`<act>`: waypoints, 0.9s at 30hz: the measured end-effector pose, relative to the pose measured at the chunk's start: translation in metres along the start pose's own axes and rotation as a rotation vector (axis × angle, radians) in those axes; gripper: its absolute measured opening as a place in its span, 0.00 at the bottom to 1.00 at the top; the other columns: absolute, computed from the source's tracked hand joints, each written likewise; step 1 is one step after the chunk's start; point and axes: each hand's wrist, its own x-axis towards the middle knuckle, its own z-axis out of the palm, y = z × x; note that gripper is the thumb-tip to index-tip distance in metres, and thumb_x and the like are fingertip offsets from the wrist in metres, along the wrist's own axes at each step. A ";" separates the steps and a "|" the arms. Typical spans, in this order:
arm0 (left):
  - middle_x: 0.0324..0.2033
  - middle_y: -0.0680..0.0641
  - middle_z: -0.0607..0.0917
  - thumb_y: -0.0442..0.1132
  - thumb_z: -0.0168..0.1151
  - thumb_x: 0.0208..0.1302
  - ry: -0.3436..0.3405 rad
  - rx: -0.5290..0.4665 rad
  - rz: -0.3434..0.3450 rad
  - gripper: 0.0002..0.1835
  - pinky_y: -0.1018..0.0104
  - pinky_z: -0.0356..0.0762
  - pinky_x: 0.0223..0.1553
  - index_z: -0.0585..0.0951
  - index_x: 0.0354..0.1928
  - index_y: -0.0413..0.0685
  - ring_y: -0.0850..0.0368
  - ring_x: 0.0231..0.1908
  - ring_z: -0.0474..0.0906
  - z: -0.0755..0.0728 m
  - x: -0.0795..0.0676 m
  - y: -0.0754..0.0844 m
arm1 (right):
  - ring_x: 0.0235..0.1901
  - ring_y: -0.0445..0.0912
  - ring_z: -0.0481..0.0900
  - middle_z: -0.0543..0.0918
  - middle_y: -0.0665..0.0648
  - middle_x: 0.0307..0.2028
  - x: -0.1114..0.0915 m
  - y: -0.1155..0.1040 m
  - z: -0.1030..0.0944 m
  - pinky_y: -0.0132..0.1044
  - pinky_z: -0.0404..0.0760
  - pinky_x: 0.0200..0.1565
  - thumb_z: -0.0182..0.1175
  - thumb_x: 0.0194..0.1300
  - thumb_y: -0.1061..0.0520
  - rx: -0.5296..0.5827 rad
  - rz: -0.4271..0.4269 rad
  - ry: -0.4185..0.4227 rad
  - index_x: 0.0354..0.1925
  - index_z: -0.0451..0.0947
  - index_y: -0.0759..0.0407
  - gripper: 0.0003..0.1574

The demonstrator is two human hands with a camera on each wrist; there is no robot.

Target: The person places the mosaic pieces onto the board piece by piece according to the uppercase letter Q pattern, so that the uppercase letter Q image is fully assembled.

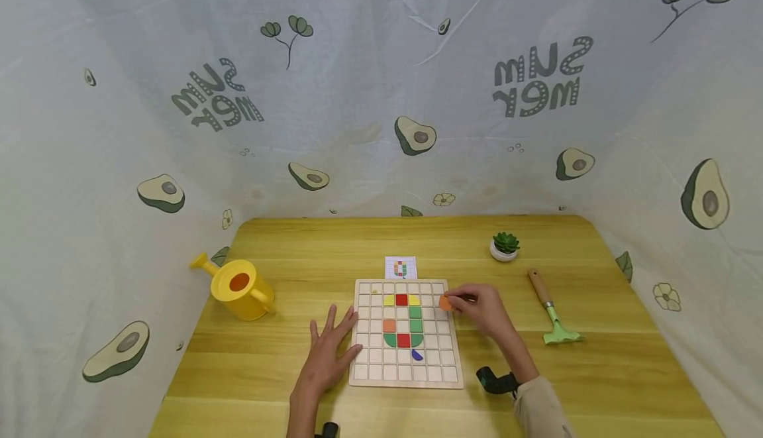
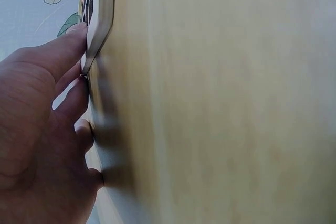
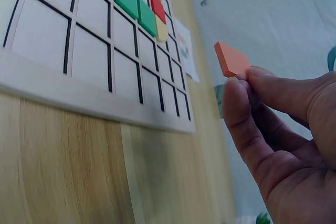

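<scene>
A pale wooden grid board (image 1: 372, 378) lies on the table, with red, yellow, green and orange tiles in several cells. My right hand (image 1: 485, 309) pinches an orange square tile (image 3: 232, 60) between thumb and fingertips, above the board's right edge. My left hand (image 1: 324, 358) rests at the board's left edge, fingers spread. In the left wrist view its thumb (image 2: 71, 45) touches the board's side. An orange tile (image 1: 389, 326) sits left of the open middle of the ring of tiles. Below the ring lies a dark blue piece (image 1: 417, 355), tilted.
A pattern card (image 1: 400, 267) lies just behind the board. The yellow watering can (image 1: 244, 292) stands at the left. To the right are a potted succulent (image 1: 505, 246) and a small green rake (image 1: 557, 328) with a wooden handle. A printed cloth (image 1: 357, 93) hangs around the table.
</scene>
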 end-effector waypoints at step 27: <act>0.81 0.46 0.68 0.42 0.70 0.74 -0.007 0.009 -0.008 0.34 0.26 0.23 0.80 0.73 0.78 0.44 0.35 0.85 0.45 -0.001 0.001 0.001 | 0.23 0.45 0.81 0.89 0.57 0.30 0.036 -0.010 0.075 0.27 0.81 0.26 0.69 0.72 0.67 0.034 -0.063 -0.174 0.40 0.91 0.68 0.05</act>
